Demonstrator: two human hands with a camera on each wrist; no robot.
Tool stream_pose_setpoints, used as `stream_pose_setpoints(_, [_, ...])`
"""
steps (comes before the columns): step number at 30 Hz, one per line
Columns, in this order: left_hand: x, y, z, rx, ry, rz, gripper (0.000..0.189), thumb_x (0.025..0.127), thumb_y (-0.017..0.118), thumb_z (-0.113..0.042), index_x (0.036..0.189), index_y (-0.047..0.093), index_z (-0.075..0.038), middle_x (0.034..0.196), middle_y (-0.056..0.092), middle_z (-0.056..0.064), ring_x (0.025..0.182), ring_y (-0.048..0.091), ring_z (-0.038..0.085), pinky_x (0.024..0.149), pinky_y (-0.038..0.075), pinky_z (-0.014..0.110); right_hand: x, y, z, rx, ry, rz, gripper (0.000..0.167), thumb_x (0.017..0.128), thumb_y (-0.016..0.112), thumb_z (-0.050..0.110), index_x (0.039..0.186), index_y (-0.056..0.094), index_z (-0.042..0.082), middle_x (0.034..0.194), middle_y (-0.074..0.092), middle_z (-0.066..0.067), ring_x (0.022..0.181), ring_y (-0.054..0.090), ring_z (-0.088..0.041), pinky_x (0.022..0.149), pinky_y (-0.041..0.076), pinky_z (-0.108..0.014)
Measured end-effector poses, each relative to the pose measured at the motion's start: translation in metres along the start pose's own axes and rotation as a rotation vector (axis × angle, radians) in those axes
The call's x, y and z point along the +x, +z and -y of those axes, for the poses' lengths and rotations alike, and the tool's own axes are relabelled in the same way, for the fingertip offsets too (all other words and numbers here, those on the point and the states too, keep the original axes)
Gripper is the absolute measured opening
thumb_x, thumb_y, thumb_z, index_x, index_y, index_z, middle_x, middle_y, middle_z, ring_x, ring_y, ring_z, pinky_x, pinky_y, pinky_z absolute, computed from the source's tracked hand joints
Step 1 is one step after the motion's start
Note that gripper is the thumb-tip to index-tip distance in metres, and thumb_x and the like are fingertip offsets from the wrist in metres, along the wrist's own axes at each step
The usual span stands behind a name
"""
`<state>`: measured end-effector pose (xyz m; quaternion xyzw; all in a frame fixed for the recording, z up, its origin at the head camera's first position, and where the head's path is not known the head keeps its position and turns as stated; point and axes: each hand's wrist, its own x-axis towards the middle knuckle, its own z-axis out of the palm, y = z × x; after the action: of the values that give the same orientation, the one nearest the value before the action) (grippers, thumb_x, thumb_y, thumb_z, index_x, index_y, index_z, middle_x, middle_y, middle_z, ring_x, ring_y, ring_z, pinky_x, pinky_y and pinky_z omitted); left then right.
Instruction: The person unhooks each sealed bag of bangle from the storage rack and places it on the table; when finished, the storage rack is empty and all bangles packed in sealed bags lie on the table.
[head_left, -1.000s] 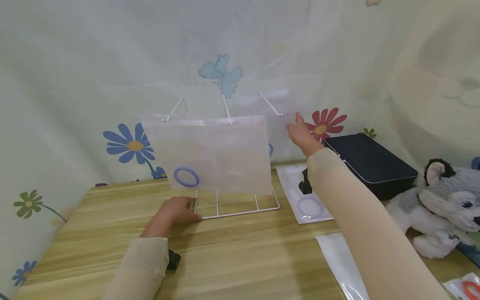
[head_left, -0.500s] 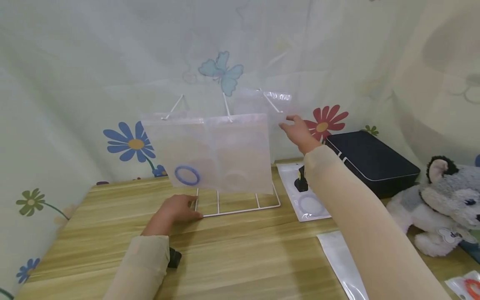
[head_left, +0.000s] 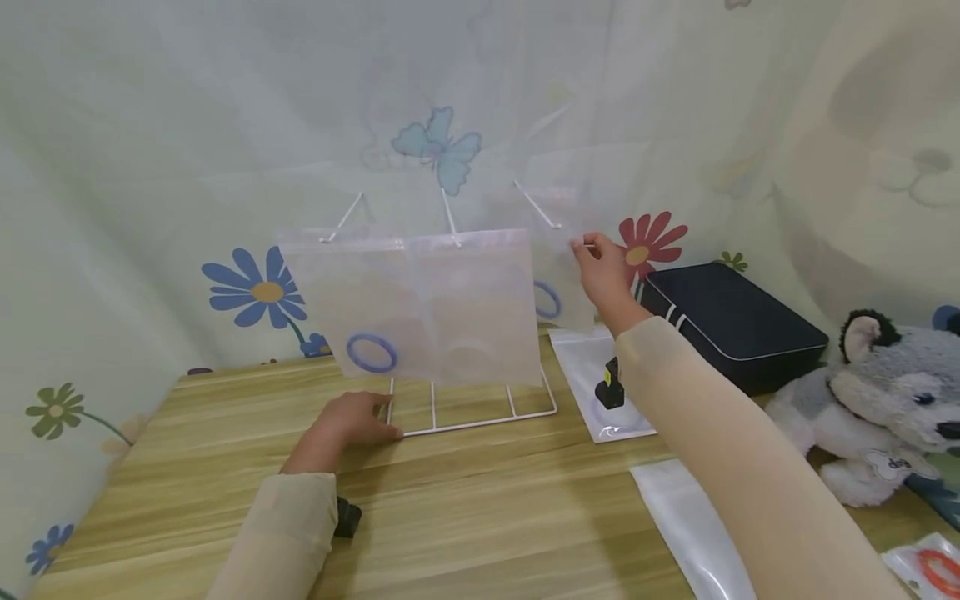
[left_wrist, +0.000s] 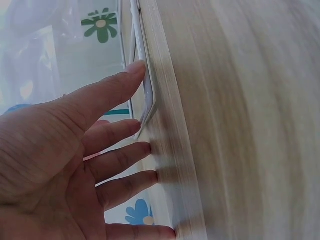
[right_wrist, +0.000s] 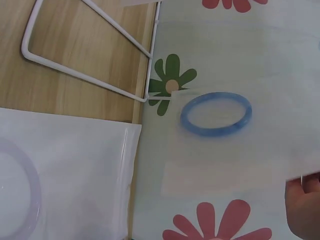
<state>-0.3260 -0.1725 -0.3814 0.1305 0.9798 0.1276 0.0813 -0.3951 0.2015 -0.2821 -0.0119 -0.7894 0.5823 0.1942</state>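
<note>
My left hand holds the front left corner of a white wire display rack; in the left wrist view its thumb and index finger lie on the wire, the other fingers spread toward the tabletop. With thumb and fingers, my right hand pinches the right edge of a translucent plastic bag at the rack's right hook. A blue ring shows on that bag. Two similar bags hang from the left and middle hooks, the left bag with a blue ring, the middle bag beside it.
Right of the rack lies a white bag with a pale ring, and nearer, another white bag. A black case, a plush husky and a bag with a red ring stand or lie farther right. A patterned curtain hangs behind.
The right-hand bag's shiny top has tipped back, and its blue ring shows again. My right hand went from an extended finger to pinching the bag's edge. The left hand stays at the rack corner.
</note>
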Motion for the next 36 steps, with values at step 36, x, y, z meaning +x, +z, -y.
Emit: stream_pose_setpoints(36, [0.011,-0.006,-0.006,0.016,-0.003,0.023,0.072,0.085,0.075,-0.039,0.142,0.052,-0.002,0.134,0.056,0.029,0.124,0.050,0.049,0.102,0.041,0.058,-0.095,-0.103,0.033,-0.059,0.035,0.002,0.055,0.102,0.046,0.048,0.137,0.049,0.005,0.127,0.049,-0.009,0.108,0.048,-0.024,0.101,0.046,-0.047])
